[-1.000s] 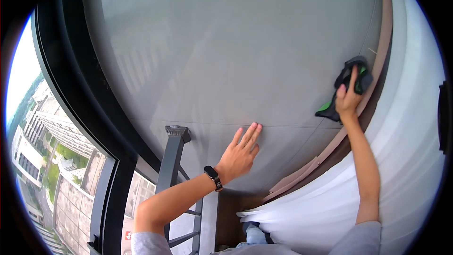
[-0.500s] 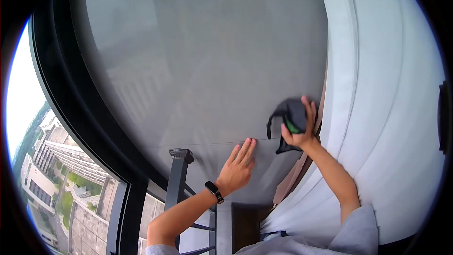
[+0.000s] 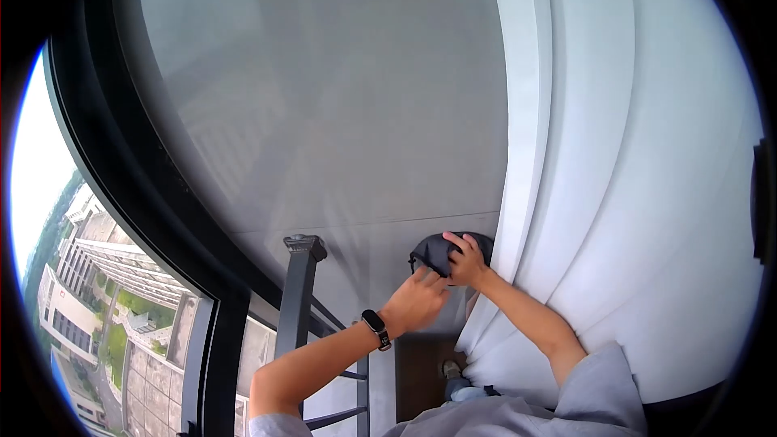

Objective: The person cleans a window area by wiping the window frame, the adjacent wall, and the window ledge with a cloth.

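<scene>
A dark grey, soft cloth item (image 3: 435, 252), bunched up with a thin strap-like end on its left, is in front of me near the grey wall. My right hand (image 3: 468, 262) is closed on its right side, thumb and fingers pressed over the fabric. Below it, my left hand (image 3: 417, 301), with a black band on the wrist, has its fingers curled at the lower edge of the cloth. The fingertips of the left hand are partly hidden against the fabric. Whether the cloth is a pouch or a cap I cannot tell.
A white curtain (image 3: 599, 218) hangs along the right, touching my right arm. A dark metal railing (image 3: 296, 295) stands at lower left, beside a black window frame (image 3: 154, 162). Outside the glass are buildings (image 3: 133, 251) far below. The grey wall (image 3: 348, 105) fills the middle.
My right hand brought the dark cloth down and left, away from the wall's right edge. My left hand left the wall, curled its fingers and met the cloth. The view shifted slightly right.
</scene>
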`<act>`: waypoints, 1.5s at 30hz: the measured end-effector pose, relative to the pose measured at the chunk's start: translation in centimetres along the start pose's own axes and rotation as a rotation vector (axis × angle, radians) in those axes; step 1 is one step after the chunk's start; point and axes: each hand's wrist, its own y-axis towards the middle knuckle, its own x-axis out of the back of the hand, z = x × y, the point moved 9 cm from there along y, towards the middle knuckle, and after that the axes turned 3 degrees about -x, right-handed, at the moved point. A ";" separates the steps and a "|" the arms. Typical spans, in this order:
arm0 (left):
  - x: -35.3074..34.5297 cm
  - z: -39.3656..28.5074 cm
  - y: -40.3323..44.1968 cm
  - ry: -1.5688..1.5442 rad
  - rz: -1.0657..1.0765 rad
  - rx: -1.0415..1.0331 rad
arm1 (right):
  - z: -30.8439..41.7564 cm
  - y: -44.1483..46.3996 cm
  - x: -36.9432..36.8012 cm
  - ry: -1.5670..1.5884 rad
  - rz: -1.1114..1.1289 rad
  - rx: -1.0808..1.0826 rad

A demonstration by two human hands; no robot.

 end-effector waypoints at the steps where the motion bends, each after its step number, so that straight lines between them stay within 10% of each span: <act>1: 1.0 0.0 -0.2 -0.030 -0.058 0.010 | -0.2 0.0 -0.1 0.027 -0.047 -0.051; 16: 4.2 0.8 0.1 0.018 -0.328 0.066 | -0.7 4.5 3.1 0.259 -0.081 -0.431; 18: 4.2 1.4 0.1 -0.033 -0.291 0.109 | -3.0 4.1 2.2 0.943 -0.278 -0.838; 29: 3.0 4.6 3.2 -0.126 -0.544 0.344 | -5.3 7.6 4.6 1.051 -0.129 -0.859; 31: 1.6 5.8 1.0 -0.256 -0.853 0.630 | -5.1 8.2 6.3 0.968 -0.114 -0.686; 38: -3.9 7.4 -0.2 -0.216 -0.626 0.921 | -5.5 8.4 11.1 0.728 -0.180 -0.492; 45: -1.6 9.4 -7.9 -0.112 -0.938 1.226 | -5.8 7.9 11.4 0.794 -0.234 -0.415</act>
